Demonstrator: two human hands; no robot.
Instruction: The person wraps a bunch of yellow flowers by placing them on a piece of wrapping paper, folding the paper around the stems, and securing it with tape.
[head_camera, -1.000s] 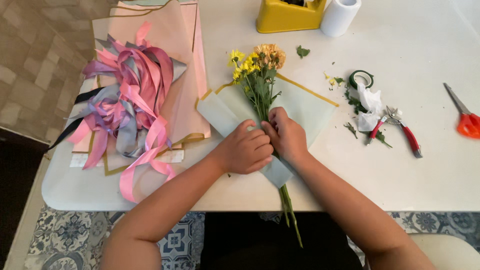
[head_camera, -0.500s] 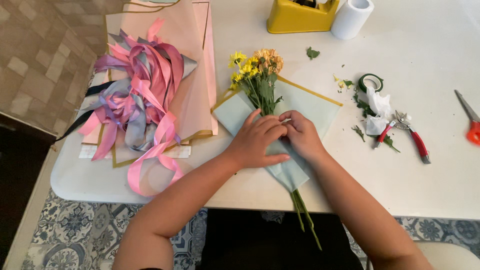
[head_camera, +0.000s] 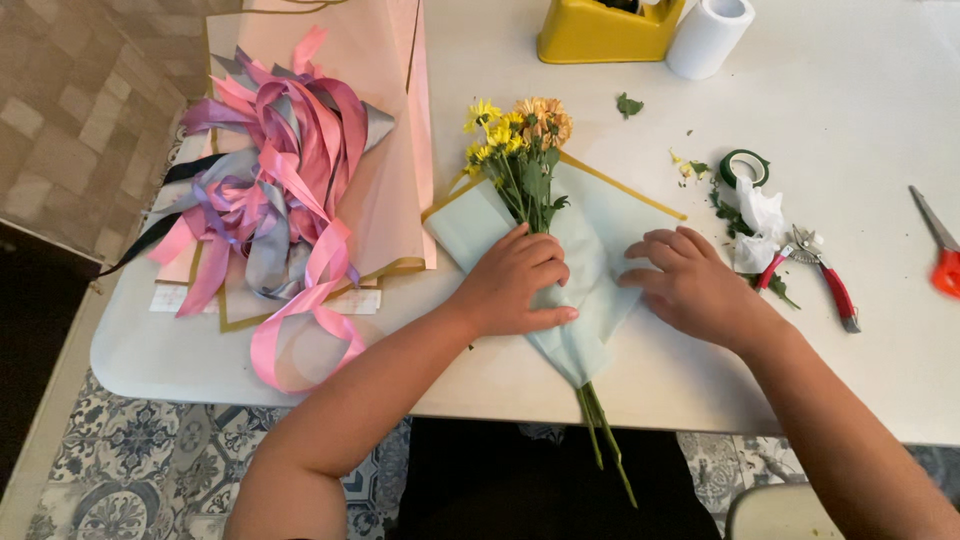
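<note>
Head view: the left hand (head_camera: 518, 282) lies palm down on the pale green wrapping paper (head_camera: 590, 270), fingers loosely curled and pressing a fold of the paper over the stems of the small bouquet (head_camera: 520, 150); it presses rather than grips. The right hand (head_camera: 690, 285) rests just beside it on the right edge of the same sheet, fingers spread and flat, grasping nothing. The bouquet of yellow and orange flowers lies on the white counter (head_camera: 860, 120) between the two hands, its heads pointing away from the person and its green stems sticking out below the paper, past the counter's near edge. Left of the left hand sits a heap of pink and grey ribbons (head_camera: 270, 190) on pink sheets. Right of the right hand lie a roll of green floral tape (head_camera: 744, 167), red-handled pruners (head_camera: 822, 282) and, at the frame edge, orange scissors (head_camera: 940, 255). A yellow tape dispenser (head_camera: 600, 30) stands at the far side.
</note>
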